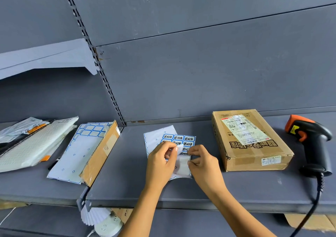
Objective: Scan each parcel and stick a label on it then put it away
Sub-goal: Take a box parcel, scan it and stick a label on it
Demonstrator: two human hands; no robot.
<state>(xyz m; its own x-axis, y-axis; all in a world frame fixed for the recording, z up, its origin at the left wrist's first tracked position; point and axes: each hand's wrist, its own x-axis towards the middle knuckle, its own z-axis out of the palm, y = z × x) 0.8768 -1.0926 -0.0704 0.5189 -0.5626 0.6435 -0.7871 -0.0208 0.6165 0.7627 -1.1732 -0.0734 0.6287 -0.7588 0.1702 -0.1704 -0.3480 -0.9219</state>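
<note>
Left hand [161, 157] pinches a label [180, 148], curling up off the sticker sheet [156, 139] on the shelf [127, 182]. Right hand [203, 162] pinches the sheet's right edge. The cardboard parcel [254, 151] lies flat just right of the hands, with the scanner [313, 146] beyond it.
</note>
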